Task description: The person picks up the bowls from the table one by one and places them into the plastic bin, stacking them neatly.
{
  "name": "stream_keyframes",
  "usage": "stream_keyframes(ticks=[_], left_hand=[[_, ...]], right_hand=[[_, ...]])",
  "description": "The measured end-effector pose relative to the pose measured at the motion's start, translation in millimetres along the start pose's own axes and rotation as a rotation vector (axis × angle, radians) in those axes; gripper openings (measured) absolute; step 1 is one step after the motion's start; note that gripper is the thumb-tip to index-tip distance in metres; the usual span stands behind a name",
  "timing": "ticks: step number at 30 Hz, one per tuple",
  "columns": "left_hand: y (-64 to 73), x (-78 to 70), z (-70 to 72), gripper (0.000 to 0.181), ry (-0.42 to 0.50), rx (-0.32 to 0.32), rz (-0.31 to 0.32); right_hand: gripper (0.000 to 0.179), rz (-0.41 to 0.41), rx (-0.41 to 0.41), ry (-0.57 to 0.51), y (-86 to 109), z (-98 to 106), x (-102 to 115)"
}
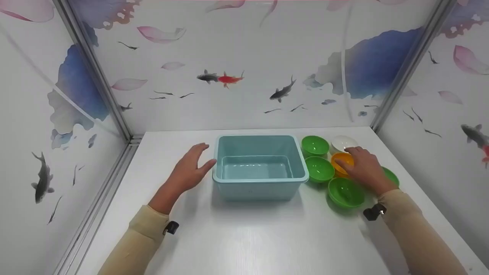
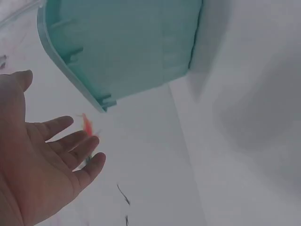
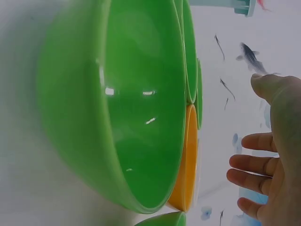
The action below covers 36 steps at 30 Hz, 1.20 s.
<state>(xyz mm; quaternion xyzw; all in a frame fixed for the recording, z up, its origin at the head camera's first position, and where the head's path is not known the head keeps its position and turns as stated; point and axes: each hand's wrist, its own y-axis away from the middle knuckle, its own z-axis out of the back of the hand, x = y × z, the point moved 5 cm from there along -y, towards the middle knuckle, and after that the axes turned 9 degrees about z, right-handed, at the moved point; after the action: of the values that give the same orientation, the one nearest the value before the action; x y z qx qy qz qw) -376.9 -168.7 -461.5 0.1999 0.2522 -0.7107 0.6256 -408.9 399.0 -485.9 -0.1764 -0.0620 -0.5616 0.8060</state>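
Over the bowls at the right of the white table [image 1: 248, 240], I see the right hand [image 1: 365, 168] hovering with its thumb and fingers spread, holding nothing. The head camera shows it hiding part of the orange bowl [image 1: 342, 157]; the right wrist view shows me a gap between hand and bowls. Around the orange one I count a white bowl [image 1: 341, 142] behind it, a far green bowl [image 1: 315, 145] and a middle green bowl [image 1: 319, 169] toward its left, a near green bowl [image 1: 346, 192] in front, and a right-hand green bowl [image 1: 391, 177] partly hidden by the hand. Just left of the group sits the pale blue tub [image 1: 256, 191], mouth upward. On its other side I have the left hand [image 1: 187, 168] in the air near the rim, thumb held away from the fingers, gripping nothing; its wrist view shows it apart from the tub. Beige sleeves [image 1: 405, 221] cover both forearms, and painted fish decorate the back wall [image 1: 244, 110].
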Motion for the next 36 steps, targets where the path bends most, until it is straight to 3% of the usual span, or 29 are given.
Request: stream_keyframes(ticks=[11, 19, 36], left_hand=[[11.5, -36.9, -24.7, 0.108, -0.107, 0.043, -0.076], [10.0, -39.5, -37.6, 0.125, -0.225, 0.055, -0.067], [4.1, -42.5, -40.7, 0.130, -0.241, 0.073, -0.050]], right_hand=[[0.079, 0.010, -0.026, -0.019, 9.2, 4.0, 9.3], [0.075, 0.024, -0.040, -0.028, 14.3, 4.2, 12.2], [0.080, -0.010, -0.026, -0.034, 24.8, 4.9, 9.7]])
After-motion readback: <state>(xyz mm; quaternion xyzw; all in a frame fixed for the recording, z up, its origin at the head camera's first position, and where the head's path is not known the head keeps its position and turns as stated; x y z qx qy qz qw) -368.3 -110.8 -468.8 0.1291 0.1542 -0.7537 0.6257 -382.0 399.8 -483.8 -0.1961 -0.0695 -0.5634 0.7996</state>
